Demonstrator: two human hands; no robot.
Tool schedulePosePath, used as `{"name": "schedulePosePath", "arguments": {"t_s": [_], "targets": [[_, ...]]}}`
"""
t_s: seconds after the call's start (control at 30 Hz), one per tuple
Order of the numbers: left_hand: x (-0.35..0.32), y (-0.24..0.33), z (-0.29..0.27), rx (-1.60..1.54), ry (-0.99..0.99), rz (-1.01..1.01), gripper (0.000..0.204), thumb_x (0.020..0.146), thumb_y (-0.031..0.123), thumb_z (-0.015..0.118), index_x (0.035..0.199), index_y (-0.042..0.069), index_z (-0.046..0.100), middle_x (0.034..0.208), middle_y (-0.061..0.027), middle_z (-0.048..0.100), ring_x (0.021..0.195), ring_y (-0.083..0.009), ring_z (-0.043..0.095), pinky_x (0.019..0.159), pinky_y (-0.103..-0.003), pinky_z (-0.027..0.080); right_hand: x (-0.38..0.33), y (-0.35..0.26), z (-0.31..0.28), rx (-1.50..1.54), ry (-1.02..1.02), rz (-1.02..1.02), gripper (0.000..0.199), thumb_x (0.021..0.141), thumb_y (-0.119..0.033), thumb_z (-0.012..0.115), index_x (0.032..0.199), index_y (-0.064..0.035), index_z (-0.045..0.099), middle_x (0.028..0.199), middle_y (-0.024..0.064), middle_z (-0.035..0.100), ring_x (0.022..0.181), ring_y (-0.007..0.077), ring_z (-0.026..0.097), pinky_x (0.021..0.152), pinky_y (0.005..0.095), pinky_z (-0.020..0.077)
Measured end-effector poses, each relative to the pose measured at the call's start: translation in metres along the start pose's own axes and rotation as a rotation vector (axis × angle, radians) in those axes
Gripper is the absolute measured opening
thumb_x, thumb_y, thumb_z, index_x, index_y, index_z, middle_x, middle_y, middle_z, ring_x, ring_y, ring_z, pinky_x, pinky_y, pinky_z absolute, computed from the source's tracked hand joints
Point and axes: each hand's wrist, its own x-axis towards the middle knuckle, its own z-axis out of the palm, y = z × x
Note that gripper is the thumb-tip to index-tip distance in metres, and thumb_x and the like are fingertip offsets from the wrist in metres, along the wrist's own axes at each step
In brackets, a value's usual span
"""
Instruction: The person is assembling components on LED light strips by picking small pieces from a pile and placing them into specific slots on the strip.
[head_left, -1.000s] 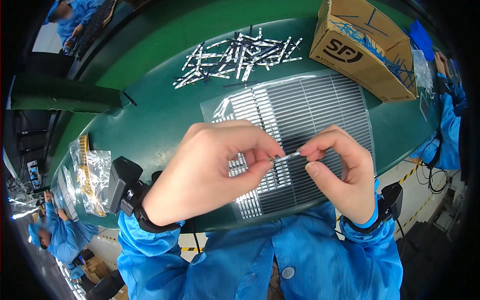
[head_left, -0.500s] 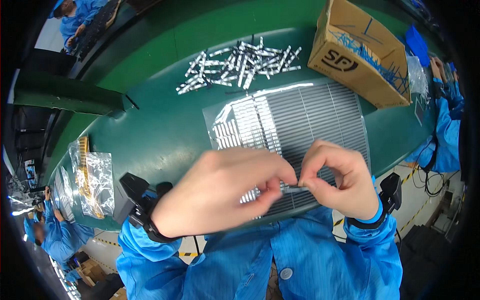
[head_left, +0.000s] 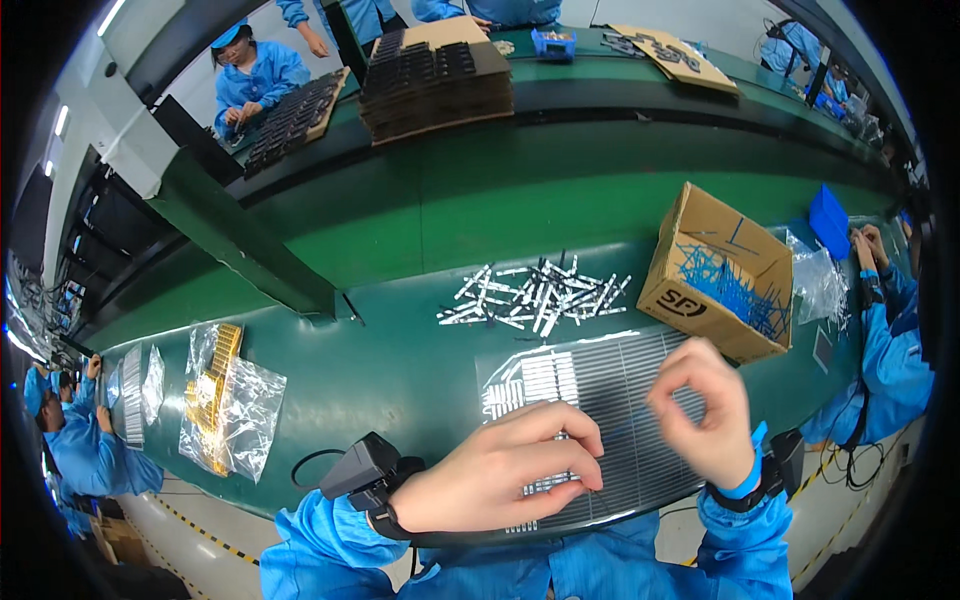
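Note:
My left hand (head_left: 510, 468) hovers over the lower left part of a sheet of narrow grey strips (head_left: 640, 455). Its thumb and a fingertip come together; whatever lies between them is too small to make out. Above the sheet's right side, my right hand (head_left: 708, 418) curls thumb and forefinger into a ring, tips close together and slightly blurred. I cannot make out anything in that pinch. White pieces (head_left: 548, 378) cover strips in the sheet's left part, partly behind my left hand. Beyond the sheet lies a loose pile of short black-and-white strips (head_left: 545, 298).
A cardboard box (head_left: 715, 310) holding thin blue sticks (head_left: 735, 290) stands behind the sheet, to the right. Clear plastic bags (head_left: 250, 410) and yellow strips (head_left: 212, 395) lie left. A green post (head_left: 240, 240) rises from the bench. Co-workers sit on both sides and across.
My hands, which met at a tiny thin piece, have moved apart, the right one away to the right. The view has tilted up, showing more of the far bench.

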Motion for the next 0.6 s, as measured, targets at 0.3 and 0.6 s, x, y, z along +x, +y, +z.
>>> {"name": "schedulePosePath", "arguments": {"t_s": [0.3,0.6], "targets": [[-0.012,0.002,-0.002,-0.071,0.112,-0.077,0.019,0.082,-0.005,0.072,0.098,0.006,0.072,0.114,-0.0089,0.06,0.101,-0.0215,0.063,0.085,-0.033,0.052,0.041,0.07,-0.08,-0.707,0.713,-0.105,0.009,0.089,-0.006,0.064,0.084,-0.002,0.058,0.086,0.0079,0.057,0.086,0.0255,0.054,0.079,0.0356,0.0431],[-0.023,-0.011,0.002,-0.01,0.158,-0.153,0.021,0.083,-0.007,0.07,0.101,0.004,0.072,0.103,-0.0076,0.062,0.094,-0.0213,0.064,0.079,-0.032,0.052,0.048,0.113,-0.089,-0.897,0.573,0.096,0.013,0.086,-0.013,0.066,0.097,-0.0152,0.071,0.098,0.0074,0.062,0.1,0.0321,0.055,0.089,0.0423,0.0453]]}}
